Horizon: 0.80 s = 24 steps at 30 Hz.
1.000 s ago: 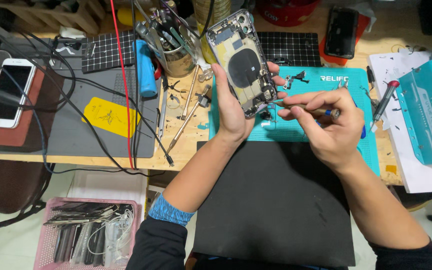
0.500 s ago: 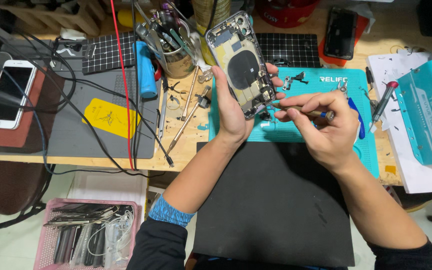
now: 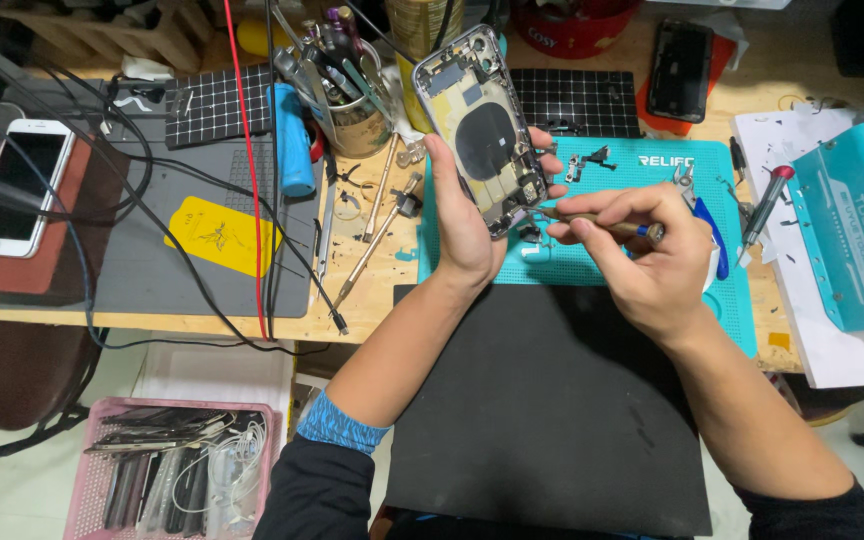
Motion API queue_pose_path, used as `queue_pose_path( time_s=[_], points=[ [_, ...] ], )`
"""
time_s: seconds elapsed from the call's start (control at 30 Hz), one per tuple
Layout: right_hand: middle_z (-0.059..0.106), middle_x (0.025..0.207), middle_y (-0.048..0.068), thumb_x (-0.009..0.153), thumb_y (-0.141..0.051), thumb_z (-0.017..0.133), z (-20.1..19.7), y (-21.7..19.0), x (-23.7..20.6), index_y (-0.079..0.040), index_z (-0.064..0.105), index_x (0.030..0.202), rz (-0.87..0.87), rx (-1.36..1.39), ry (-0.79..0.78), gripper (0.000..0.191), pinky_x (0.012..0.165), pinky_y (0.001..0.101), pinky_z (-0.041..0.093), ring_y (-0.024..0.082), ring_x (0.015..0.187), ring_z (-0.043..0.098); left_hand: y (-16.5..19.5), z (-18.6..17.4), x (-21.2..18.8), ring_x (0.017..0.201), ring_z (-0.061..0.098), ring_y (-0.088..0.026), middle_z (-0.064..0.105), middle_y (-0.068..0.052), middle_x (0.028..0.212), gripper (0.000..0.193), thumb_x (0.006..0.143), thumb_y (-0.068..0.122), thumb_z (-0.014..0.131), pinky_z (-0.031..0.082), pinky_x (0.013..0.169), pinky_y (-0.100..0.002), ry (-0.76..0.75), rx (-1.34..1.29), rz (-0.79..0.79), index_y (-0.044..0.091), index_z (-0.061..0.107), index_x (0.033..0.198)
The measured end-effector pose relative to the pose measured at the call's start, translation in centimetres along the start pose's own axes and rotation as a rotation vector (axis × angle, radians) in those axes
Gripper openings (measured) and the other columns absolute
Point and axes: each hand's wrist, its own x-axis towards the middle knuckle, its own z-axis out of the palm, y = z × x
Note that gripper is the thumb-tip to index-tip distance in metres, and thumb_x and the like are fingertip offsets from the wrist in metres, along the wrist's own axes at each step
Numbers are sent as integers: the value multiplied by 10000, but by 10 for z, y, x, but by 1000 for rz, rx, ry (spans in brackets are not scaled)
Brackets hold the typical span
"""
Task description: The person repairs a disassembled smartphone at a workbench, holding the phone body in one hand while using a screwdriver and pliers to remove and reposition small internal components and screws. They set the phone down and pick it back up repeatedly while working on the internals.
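Note:
My left hand grips an opened phone housing, tilted up with its inner parts facing me. My right hand pinches a thin screwdriver, whose tip touches the housing's lower right edge. Both hands hover over a teal work mat that carries small loose parts. A black mat lies below my forearms.
A cup of tools stands left of the housing. A grey mat with a yellow sheet, cables and a white phone fills the left. A teal box, a dark phone and a pink basket are nearby.
The view has shifted slightly. The hands keep the same hold, with the screwdriver tip still at the housing's lower edge.

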Motion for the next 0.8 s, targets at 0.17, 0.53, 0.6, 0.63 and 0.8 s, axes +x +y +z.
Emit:
queue_pose_path(
  time_s=[0.17,0.53,0.6,0.63,0.8],
  points=[
    [759,1028,192,979,47,684,-3,-12,6,77,678,1057,147,-216,-24,84,822,309,634,226,929,775,-8,-12,3,1047,662,-244,653,-138,1162,868,1079,732,222,584,945,-441,-55,38,39,-27,594,1275],
    [769,913,119,1006,-66,639,-12,4,22,62,740,1103,484,51,-37,190,792,281,622,164,829,764,-11,-21,-3,1149,576,-169,567,-62,1203,805,1063,750,351,483,1075,-358,-250,388,254,16,518,1348],
    [741,850,102,1016,-96,630,-12,9,20,41,719,1165,531,54,2,222,699,267,594,146,746,727,-9,-20,-2,1144,577,-166,567,-50,1207,822,1061,755,362,492,1068,-352,-248,402,286,4,506,1364],
    [734,844,93,1010,-94,636,-12,10,19,44,723,1152,536,60,-14,216,667,266,587,140,723,717,-8,-19,-1,1140,566,-167,555,-47,1210,835,1044,749,387,486,1064,-351,-240,354,268,13,466,1432],
    [723,831,60,981,-95,660,-8,19,14,32,729,1109,550,95,-53,194,568,237,556,101,651,684,-1,-14,0,1137,565,-168,543,-40,1224,918,1030,765,410,486,1081,-342,-238,335,294,7,378,1547]
  ],
)
